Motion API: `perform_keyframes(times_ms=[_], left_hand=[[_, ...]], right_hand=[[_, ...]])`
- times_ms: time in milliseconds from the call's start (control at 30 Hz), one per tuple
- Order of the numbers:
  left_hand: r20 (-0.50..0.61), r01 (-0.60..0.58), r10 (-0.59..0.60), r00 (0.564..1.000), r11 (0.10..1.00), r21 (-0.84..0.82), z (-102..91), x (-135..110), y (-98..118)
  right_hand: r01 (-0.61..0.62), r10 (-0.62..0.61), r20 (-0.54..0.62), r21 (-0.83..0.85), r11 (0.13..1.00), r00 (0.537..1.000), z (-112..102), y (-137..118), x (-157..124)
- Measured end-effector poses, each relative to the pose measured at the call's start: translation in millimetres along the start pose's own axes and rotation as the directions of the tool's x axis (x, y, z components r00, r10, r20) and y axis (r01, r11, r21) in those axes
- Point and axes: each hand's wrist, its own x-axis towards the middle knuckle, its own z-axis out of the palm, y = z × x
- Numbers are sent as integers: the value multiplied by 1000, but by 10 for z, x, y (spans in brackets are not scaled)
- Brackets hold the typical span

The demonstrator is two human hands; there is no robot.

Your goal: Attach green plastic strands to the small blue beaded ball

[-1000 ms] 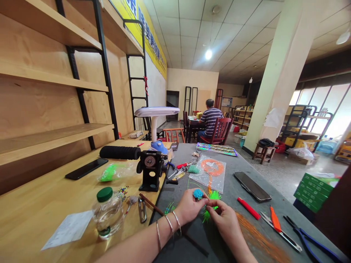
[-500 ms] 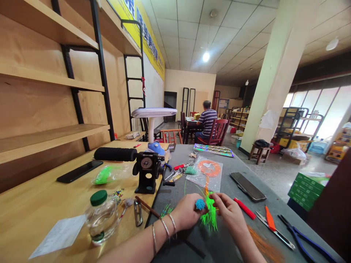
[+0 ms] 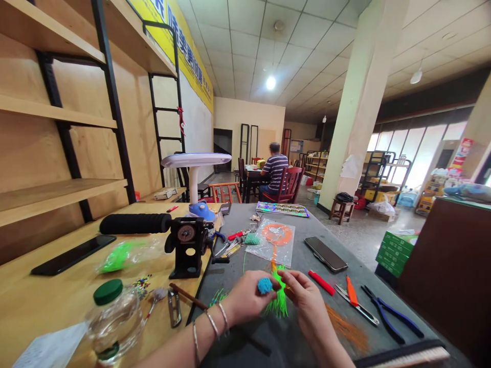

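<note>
My left hand, with bracelets on its wrist, is closed around a bundle of thin strands whose round blue end pokes out of the fist. Close by, my right hand has its thumb and fingers pinched together. A small orange bit shows at those fingertips, too little to name. Between and just behind both hands lie bright green strands on the dark grey mat. Orange strands are spread to the right of my right forearm.
Right side: a red marker-like stick, thread snips, blue-handled pliers and a phone. Behind the hands is a clear bag with an orange coil. Left: a black winding device and a green-capped bottle.
My view has turned right, so everything sits further left. Both hands stay close together, the left still holding the blue-ended bundle. A dark-edged object has come into view at bottom right.
</note>
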Motion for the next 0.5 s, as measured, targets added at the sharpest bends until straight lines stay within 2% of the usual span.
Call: perform_keyframes(times_ms=[100,200,333,500], left_hand=[[-111,39,-49,993,995,-89,121,17,91],[-157,10,-17,988,999,-43,268,-11,179],[-200,-75,86,976,995,61,389,-71,236],[-190,-34,39,981,999,28,418,-80,222]], right_hand=[[-18,43,-91,251,968,995,16,40,-128],[-44,100,-110,425,904,989,49,62,-249],[-51,131,-119,517,855,984,62,105,-363],[-20,120,-156,528,849,980,23,174,-410]])
